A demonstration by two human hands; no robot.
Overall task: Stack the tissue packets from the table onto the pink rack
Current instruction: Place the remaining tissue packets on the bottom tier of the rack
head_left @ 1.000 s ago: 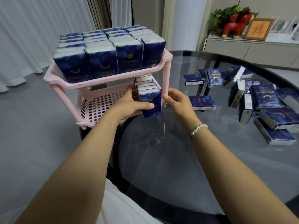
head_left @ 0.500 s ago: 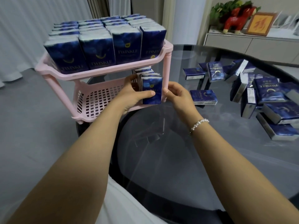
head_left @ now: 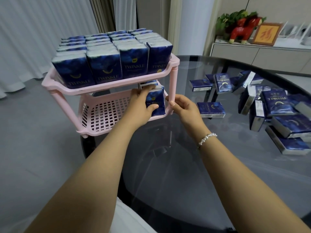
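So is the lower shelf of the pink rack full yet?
No. The lower shelf is mostly bare grid; only a short row of packets stands upright at its right end, gripped by the left hand.

Look far back on your right: a red toy horse (head_left: 242, 30) stands on a long grey cabinet (head_left: 259, 54), with green leaves (head_left: 233, 17) behind it and a framed picture (head_left: 266, 33) just beside it. White curtains (head_left: 42, 31) hang on your left.

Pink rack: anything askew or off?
Mostly tidy. The pink rack overhangs the glass table edge on its left side. On the top tier, front-row packets face mixed ways, two with TWINKLE low, two with it higher. Nothing spilled or damaged.
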